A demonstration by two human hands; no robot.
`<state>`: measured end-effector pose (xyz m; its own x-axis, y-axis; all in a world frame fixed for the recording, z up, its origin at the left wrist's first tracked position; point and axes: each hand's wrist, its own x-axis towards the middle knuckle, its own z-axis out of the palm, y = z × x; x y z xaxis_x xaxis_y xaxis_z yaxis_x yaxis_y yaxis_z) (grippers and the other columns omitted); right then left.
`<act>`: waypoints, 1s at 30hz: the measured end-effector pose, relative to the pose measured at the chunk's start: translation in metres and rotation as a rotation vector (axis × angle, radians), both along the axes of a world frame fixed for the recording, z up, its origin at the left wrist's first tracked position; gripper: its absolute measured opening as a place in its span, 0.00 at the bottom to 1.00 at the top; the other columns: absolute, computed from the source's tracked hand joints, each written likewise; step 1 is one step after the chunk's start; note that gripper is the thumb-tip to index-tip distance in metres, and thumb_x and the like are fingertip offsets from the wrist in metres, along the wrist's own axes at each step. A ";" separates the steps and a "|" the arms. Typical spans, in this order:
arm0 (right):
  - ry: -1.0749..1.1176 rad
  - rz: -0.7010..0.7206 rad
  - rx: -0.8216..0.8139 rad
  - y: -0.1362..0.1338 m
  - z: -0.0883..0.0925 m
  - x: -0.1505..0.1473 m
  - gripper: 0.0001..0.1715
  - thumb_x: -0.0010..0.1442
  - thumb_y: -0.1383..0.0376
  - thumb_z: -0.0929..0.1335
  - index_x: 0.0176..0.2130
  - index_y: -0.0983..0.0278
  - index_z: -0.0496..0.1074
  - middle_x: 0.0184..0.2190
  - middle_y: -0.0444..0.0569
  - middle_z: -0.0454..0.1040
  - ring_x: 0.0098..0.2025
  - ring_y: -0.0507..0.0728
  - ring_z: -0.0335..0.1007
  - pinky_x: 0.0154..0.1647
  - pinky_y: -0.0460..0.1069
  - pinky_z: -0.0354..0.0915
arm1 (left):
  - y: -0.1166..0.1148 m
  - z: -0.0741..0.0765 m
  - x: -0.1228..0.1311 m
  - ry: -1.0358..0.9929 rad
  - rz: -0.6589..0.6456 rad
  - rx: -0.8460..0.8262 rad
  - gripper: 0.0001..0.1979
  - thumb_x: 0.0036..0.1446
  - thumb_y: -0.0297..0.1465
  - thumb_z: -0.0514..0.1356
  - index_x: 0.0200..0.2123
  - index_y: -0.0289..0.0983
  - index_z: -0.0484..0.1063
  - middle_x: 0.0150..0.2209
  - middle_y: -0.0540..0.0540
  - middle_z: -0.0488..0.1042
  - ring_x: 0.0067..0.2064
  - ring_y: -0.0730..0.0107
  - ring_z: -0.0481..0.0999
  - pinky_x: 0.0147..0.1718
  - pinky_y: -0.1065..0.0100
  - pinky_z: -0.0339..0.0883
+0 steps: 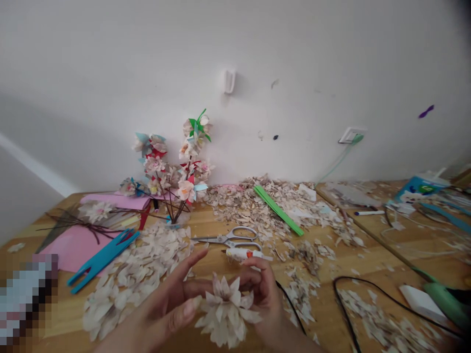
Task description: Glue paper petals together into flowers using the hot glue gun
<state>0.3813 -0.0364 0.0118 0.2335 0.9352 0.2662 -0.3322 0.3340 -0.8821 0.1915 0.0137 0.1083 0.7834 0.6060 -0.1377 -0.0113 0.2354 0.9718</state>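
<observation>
A handmade flower [227, 314] with many pale, pointed petals sits low in the middle. My right hand [267, 296] has its fingers curled around the back of it, gripping it partly out of sight. On the flower's left side, my left hand [171, 304] is open, thumb and forefinger spread, with the thumb tip close to the petals. Just beyond the fingers lies what looks like a white glue gun [239, 254] with an orange part. Behind that rest silver-handled scissors [230, 239], blades pointing left. Loose pale petals [147, 264] are spread left of my hands.
Finished flowers on twigs [176, 181] stand against the wall. Pink sheets [77, 245], a blue strip [103, 260] and bare twigs [84, 223] lie left. Green strips [278, 211] lie across petal scraps [239, 201]. A black cable [342, 299] loops on the right near a green tool [443, 299].
</observation>
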 end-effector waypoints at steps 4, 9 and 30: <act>0.026 -0.051 -0.006 0.004 -0.003 -0.001 0.31 0.42 0.61 0.77 0.42 0.55 0.61 0.24 0.39 0.75 0.25 0.52 0.71 0.26 0.44 0.64 | 0.001 -0.001 0.001 -0.031 -0.017 -0.020 0.35 0.54 0.46 0.55 0.62 0.48 0.46 0.52 0.44 0.71 0.57 0.54 0.64 0.56 0.51 0.50; 0.076 -0.111 -0.035 0.008 0.001 -0.003 0.24 0.42 0.62 0.76 0.36 0.57 0.63 0.21 0.38 0.73 0.22 0.51 0.69 0.23 0.43 0.63 | 0.001 0.000 0.000 0.010 -0.012 -0.030 0.33 0.54 0.46 0.54 0.61 0.50 0.48 0.52 0.45 0.72 0.57 0.55 0.64 0.55 0.51 0.52; -0.049 -0.167 -0.105 0.012 0.008 -0.007 0.23 0.34 0.74 0.73 0.28 0.58 0.60 0.21 0.36 0.69 0.20 0.49 0.64 0.19 0.41 0.59 | -0.001 -0.014 0.004 -0.037 0.108 0.101 0.39 0.53 0.47 0.55 0.63 0.51 0.39 0.60 0.42 0.61 0.62 0.54 0.55 0.55 0.54 0.53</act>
<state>0.3746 -0.0247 0.0196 0.3771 0.9078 0.1837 -0.2362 0.2860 -0.9287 0.1952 0.0129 0.0940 0.7167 0.6960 -0.0439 -0.0676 0.1320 0.9889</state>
